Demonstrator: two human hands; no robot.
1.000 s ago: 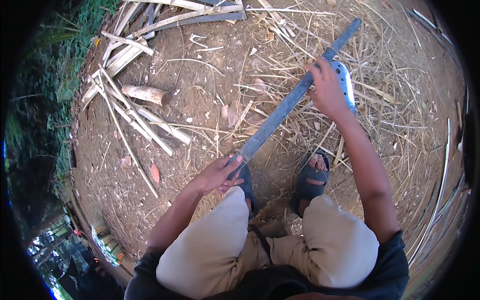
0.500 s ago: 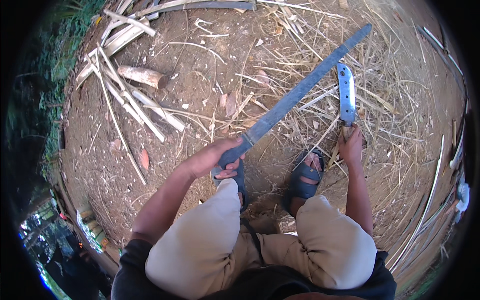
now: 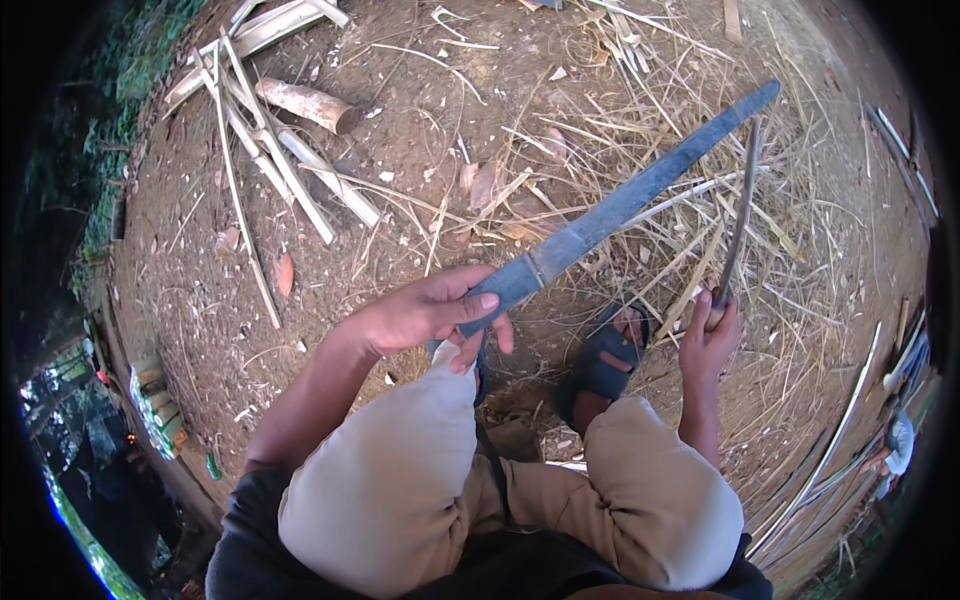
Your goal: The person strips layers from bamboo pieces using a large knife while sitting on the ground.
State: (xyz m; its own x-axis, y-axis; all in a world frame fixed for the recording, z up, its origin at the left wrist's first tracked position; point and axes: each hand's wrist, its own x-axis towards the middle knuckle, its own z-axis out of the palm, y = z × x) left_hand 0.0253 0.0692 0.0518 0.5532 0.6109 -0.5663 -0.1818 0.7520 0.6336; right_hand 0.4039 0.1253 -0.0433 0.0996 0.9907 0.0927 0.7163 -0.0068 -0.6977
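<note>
My left hand [image 3: 425, 312] pinches the near end of a dark strip [image 3: 640, 195], thumb pressed on top and fingers curled beneath, one fingertip showing past the near edge. The strip slants away from that hand, forward and to the right, a ridge crossing it just beyond my thumb, its far end well ahead of my right hand [image 3: 708, 335]. That hand is closed around the handle of a knife [image 3: 742, 205], whose blade points forward from my fist, seen nearly edge-on. The blade's tip appears close by the strip's far stretch; whether they touch I cannot tell.

Pale shavings [image 3: 690, 222] litter the ground ahead of both hands, below the strip. My right sandal [image 3: 603, 360] is near my right hand, on its left. Ahead and left of my left hand lies a log [image 3: 308, 105]; nearer that hand, on its left, a reddish leaf [image 3: 284, 274].
</note>
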